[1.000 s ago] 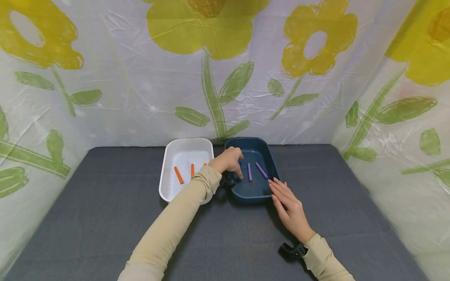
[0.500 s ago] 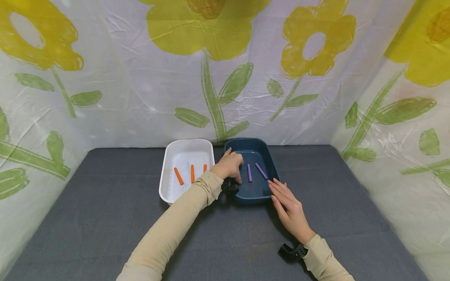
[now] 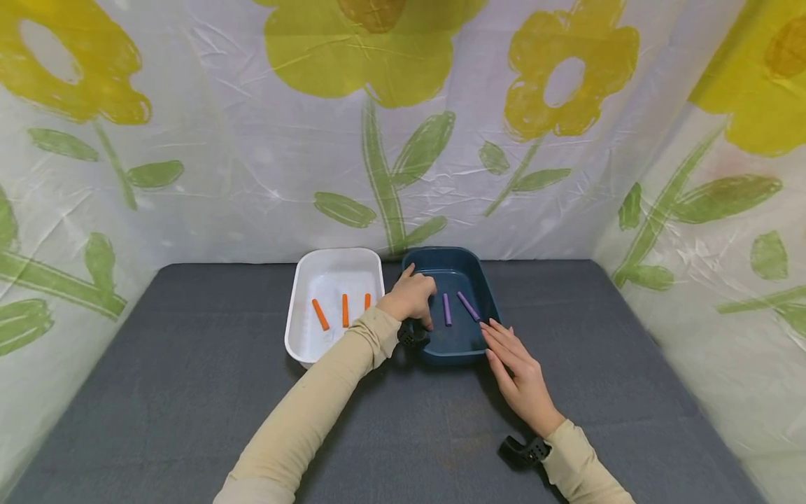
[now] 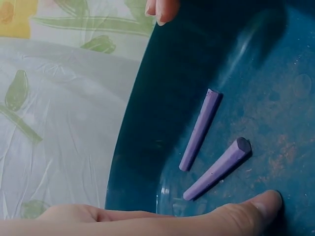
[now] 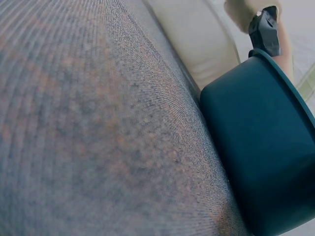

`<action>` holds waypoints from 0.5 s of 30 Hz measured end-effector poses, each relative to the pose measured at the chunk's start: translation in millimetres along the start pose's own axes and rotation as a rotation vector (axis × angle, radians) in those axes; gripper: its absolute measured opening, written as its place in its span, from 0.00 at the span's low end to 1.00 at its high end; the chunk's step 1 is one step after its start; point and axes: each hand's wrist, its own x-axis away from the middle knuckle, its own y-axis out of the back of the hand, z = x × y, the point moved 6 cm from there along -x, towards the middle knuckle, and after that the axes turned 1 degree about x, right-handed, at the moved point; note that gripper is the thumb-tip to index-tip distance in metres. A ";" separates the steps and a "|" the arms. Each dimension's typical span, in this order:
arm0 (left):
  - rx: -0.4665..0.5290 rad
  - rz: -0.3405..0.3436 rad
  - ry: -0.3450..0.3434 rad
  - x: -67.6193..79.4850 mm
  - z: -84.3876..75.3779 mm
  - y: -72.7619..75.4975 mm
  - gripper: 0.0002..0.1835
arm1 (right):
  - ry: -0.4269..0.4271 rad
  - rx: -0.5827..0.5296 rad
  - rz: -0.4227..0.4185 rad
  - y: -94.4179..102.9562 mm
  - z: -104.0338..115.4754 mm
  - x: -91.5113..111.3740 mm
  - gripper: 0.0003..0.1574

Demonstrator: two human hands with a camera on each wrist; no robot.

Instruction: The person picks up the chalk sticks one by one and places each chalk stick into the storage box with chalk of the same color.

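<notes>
Inside the dark blue tray [image 3: 456, 343] lie two purple chalk sticks [image 3: 447, 310], also seen close up in the left wrist view as one stick [image 4: 201, 130] above another [image 4: 216, 169]. My left hand [image 3: 412, 297] reaches over the tray's left rim, fingers pointing down inside it. What lies under that hand is hidden. In the left wrist view a digit of the left hand [image 4: 241, 216] extends along the tray floor near the sticks. My right hand [image 3: 519, 381] rests its straight fingers against the tray's right front corner.
A white tray [image 3: 296, 336] stands left of the blue one, holding several orange chalk sticks [image 3: 320, 315]; my left sleeve [image 3: 327, 399] crosses its front corner. Grey cloth [image 3: 176, 378] covers the table. A flower-printed curtain [image 3: 239, 175] hangs behind and at both sides.
The left hand has turned and lowered slightly into the blue tray; a finger now sticks out toward the back. In the last half second it barely moves. The right hand keeps its place.
</notes>
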 end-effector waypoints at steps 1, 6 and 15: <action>0.002 0.000 0.000 -0.1 0.1 0.2 0.37 | 0.000 0.001 0.001 0.0 0.0 -0.2 0.21; 0.008 -0.005 -0.002 -0.3 0.9 1.0 0.38 | -0.003 0.000 0.003 -0.2 -0.2 -1.0 0.21; 0.000 0.008 -0.004 0.3 -1.2 0.1 0.38 | -0.008 0.006 0.000 -0.2 -0.5 0.5 0.21</action>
